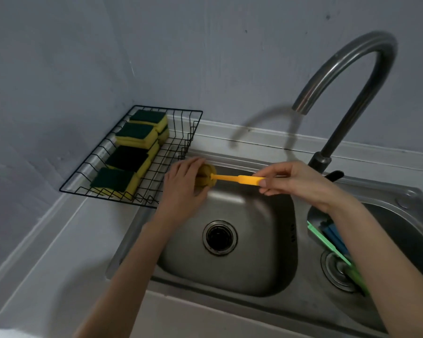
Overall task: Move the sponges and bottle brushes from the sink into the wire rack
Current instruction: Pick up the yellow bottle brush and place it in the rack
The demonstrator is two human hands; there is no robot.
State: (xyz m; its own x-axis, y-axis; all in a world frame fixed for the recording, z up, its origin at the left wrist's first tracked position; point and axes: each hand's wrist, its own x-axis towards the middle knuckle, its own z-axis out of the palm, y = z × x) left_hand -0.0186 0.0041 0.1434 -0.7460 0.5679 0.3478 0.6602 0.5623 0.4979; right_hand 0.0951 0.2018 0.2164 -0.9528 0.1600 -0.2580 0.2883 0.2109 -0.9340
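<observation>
Sink (230, 284) faucet (347, 76) arches above hands-held yellow brush (230, 178).

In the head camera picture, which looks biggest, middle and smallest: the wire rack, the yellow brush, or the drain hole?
1. wire rack
2. yellow brush, held at both ends by the left hand and right hand
3. drain hole

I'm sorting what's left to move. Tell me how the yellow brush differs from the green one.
The yellow bottle brush is lifted over the left basin, held level by both hands: left hand on its sponge head, right hand on its handle. The green bottle brush lies untouched in the right basin, slanted beside blue handles, partly hidden by the right forearm. Both have flat plastic handles, and neither is in the wire rack yet.
</observation>
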